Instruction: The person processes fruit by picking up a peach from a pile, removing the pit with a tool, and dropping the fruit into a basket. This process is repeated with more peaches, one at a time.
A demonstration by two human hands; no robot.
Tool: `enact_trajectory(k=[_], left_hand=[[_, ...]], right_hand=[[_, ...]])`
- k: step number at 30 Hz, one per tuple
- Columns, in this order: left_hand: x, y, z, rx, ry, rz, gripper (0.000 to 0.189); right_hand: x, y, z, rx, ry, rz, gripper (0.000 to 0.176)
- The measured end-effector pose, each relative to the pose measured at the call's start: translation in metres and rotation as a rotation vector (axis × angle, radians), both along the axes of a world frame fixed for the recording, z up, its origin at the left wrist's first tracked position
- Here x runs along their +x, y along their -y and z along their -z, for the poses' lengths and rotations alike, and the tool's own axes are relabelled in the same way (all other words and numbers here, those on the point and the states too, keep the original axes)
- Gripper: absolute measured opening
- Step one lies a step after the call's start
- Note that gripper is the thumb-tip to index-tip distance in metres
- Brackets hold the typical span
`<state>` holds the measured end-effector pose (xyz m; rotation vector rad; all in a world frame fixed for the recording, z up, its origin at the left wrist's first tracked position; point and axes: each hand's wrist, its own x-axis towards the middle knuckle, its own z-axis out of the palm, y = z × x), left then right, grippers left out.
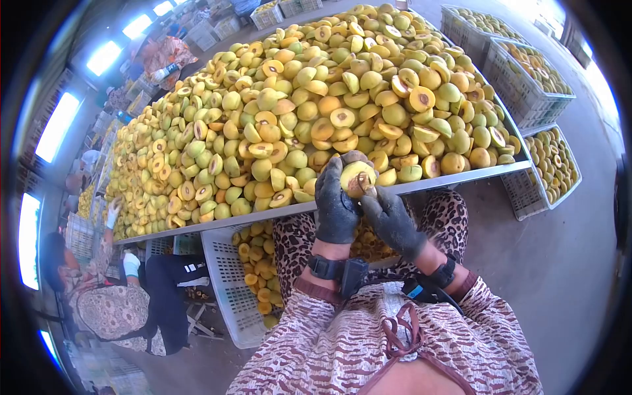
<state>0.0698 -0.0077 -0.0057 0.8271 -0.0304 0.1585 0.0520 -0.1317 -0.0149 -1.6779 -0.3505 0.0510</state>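
In a dark work glove, my left hand [337,209] is closed around a halved yellow peach [356,176], whose cut face is turned up toward me. The pit area in its middle looks brown and torn. My right hand [397,222], gloved too, is closed, with its fingertips at the lower right edge of the peach half. A small brownish thing shows at those fingertips, too small to name. Both hands are over the near edge of a metal-rimmed table [454,178], beside a large heap of halved peaches [283,125].
Below the table on my left stands a white crate [227,296] with peach halves in it. Several filled crates [526,92] stand along the right side, one [553,164] on the floor. At the left, a gloved co-worker [112,303] sits by the same table.
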Motion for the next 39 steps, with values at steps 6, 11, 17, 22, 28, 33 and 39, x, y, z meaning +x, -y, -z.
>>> enact_trajectory(k=[6,11,17,22,28,33,39], left_hand=[[-0.004,0.0,-0.007,0.06,-0.04,-0.038,0.048],[-0.01,-0.001,-0.017,0.086,-0.077,-0.001,0.051],[-0.009,0.007,-0.026,0.192,-0.002,-0.173,0.05],[-0.021,0.008,-0.025,0.231,0.05,-0.115,0.048],[-0.028,0.017,-0.036,0.371,0.208,-0.161,0.046],[-0.03,0.014,-0.039,0.068,0.153,0.151,0.046],[-0.04,0.012,-0.044,0.312,0.309,0.21,0.049]], right_hand=[[-0.006,-0.002,0.007,-0.015,0.07,-0.019,0.025],[-0.01,0.0,0.015,0.117,0.009,-0.154,0.023],[-0.011,-0.007,-0.001,0.226,-0.041,-0.149,0.021],[0.004,0.021,0.007,-0.093,0.327,-0.173,0.022],[-0.015,0.015,0.008,0.058,0.239,-0.233,0.025],[-0.035,0.029,0.009,0.354,-0.273,-0.462,0.03],[-0.031,0.028,-0.009,0.364,-0.137,-0.563,0.032]])
